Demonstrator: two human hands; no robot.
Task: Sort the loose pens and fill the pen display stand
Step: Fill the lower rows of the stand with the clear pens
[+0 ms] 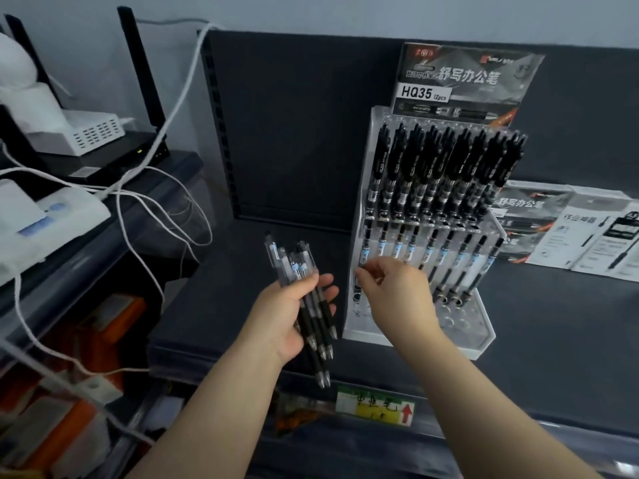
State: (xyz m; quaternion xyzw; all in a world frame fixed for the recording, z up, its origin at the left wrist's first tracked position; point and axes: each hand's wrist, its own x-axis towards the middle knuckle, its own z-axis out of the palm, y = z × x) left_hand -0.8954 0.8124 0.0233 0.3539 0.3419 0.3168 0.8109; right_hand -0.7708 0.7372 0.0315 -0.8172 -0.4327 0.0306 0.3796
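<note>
hiding the stand's (482,335) front holes, right hand (397,292).

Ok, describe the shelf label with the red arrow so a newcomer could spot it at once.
Start at the clear pen display stand on the dark shelf, then drop to the shelf's front edge below it. The shelf label sits there, under the pens held in the left hand. It is the only yellow and green tag, handwritten, with a red arrow pointing up.
</note>
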